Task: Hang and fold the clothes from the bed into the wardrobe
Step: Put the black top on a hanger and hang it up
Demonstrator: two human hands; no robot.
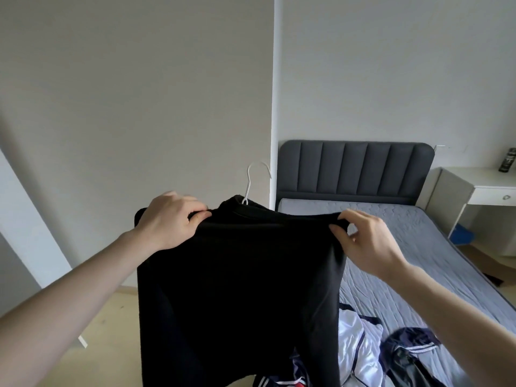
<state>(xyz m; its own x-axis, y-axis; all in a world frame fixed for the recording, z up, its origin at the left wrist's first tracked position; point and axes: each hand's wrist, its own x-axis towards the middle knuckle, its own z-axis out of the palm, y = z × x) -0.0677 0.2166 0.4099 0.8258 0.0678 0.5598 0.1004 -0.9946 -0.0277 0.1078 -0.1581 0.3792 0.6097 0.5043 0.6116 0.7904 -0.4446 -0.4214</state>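
Presently: black top [240, 275], on white hanger [252, 177], held up left of the bed [405, 247]; left hand [170, 219] and right hand [368, 244] each pinch a shoulder; seat both shoulders evenly before carrying it off.

The black garment [237, 275] is a soft, matt cloth that takes almost no shine, and the hook of the hanger [255, 177] rising from its collar looks like smooth white-coated wire. The headboard [354, 169] is padded grey fabric in stitched vertical channels, and the mattress cover [405, 233] is a quilted grey cloth, creased and dull. The white and navy clothes [363, 350] on the bed are a slick, glossy synthetic, while the desk [480, 180] has a smooth, matt white finish
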